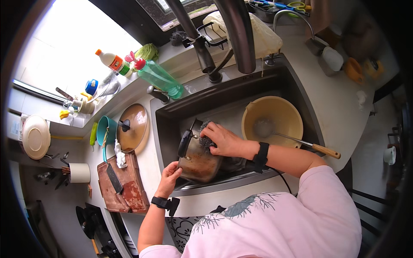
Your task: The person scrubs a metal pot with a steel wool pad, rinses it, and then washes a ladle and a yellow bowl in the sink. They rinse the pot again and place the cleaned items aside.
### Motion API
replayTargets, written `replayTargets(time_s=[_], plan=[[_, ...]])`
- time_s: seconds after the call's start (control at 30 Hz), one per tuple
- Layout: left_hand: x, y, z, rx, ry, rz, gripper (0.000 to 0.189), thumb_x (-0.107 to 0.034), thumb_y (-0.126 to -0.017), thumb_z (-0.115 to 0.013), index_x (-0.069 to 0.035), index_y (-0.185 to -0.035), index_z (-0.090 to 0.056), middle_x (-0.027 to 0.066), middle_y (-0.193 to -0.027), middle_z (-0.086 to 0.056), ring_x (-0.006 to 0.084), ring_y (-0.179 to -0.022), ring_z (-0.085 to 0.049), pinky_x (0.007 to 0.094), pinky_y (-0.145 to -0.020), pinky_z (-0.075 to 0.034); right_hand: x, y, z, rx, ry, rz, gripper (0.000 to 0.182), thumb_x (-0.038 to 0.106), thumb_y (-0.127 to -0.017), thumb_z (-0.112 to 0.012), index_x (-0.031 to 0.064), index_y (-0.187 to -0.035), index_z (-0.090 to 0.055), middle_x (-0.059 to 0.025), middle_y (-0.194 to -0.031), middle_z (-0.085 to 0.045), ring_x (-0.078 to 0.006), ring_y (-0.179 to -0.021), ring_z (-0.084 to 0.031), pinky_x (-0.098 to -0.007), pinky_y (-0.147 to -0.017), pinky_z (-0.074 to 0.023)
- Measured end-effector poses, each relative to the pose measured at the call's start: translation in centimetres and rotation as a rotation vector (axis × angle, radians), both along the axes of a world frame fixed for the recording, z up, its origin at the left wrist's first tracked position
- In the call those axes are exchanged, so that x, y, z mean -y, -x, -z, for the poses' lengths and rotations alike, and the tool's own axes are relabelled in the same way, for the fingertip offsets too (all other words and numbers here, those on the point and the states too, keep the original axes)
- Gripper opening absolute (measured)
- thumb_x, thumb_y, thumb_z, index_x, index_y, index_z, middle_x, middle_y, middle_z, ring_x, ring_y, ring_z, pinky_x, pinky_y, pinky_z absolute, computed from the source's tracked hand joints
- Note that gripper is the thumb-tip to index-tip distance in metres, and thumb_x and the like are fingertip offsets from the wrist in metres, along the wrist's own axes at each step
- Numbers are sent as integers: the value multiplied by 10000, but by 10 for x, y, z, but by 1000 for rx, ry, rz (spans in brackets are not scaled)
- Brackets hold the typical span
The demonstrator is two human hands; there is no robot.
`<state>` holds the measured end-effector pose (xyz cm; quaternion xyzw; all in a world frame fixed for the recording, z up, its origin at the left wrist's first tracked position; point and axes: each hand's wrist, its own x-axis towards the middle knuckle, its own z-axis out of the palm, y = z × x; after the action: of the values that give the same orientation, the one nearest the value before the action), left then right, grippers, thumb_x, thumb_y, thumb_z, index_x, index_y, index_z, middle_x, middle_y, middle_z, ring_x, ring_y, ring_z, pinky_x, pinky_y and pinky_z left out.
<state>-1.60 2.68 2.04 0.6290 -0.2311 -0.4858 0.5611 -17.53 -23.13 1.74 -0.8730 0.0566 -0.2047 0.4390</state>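
A metal pot [201,166] with brown stains is tipped on its side in the dark sink [222,111], its black side handle [185,143] facing left. My left hand [170,175] pinches the pot's rim below that handle. A grey steel wool scourer [206,142] is under the fingers of my right hand [227,142], pressed against the pot's outer wall. To the right, a beige plastic basin [287,106] stands in the sink. A wooden-handled utensil [317,149] rests across its rim, with its far end inside the basin.
A black faucet [240,42] hangs over the sink. Behind its left corner stands a green bottle [161,79]. On the left counter are a glass lid [132,129], a teal pot [106,129], and a cutting board [132,180] bearing a knife [113,179].
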Motion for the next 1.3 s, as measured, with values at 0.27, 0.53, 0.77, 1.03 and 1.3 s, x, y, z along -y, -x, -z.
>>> replayTargets(time_s=[0.27, 0.53, 0.77, 1.03, 1.3], plan=[[49, 2, -7, 213, -89, 207, 172, -21, -935, -555, 38, -1091, -598, -45, -935, -612, 44, -881, -535, 186, -805, -412, 62, 75, -3, -381, 21, 73, 345, 151, -683, -653, 87, -1014, -579, -157, -984, -524, -360, -971, -551, -429, -817, -462], [86, -1, -6, 528, -73, 269, 175, -18, -900, -590, 50, -1061, -598, 17, -853, -630, 83, -826, -545, 233, -754, -448, 152, 156, 41, -1188, 136, 71, 438, 204, -683, -707, 69, -1091, -620, -201, -1081, -600, -368, -1070, -565, -427, -871, -488], [98, 12, -23, 984, -24, 502, 162, -5, -816, -633, -16, -976, -652, 155, -861, -667, 336, -843, -621, 362, -847, -453, 143, 180, 74, -1316, 272, 27, 675, 201, -701, -740, 59, -1297, -458, -322, -1346, -371, -456, -1095, -555, -456, -890, -503], [48, -2, -21, 1181, -129, 673, 177, 9, -787, -632, -108, -913, -670, 27, -837, -658, 212, -903, -609, 456, -1049, -322, 128, 182, 87, -1330, 294, 13, 708, 153, -681, -740, 86, -1305, -412, -313, -1403, -254, -521, -1117, -507, -480, -949, -463], [24, -28, -15, 1357, -238, 571, 185, 50, -737, -600, -114, -803, -656, 13, -824, -623, 197, -986, -589, 560, -1065, -257, 133, 183, 91, -1330, 64, 3, 751, 101, -594, -782, 110, -1266, -448, -244, -1305, -348, -446, -1043, -548, -453, -866, -510]])
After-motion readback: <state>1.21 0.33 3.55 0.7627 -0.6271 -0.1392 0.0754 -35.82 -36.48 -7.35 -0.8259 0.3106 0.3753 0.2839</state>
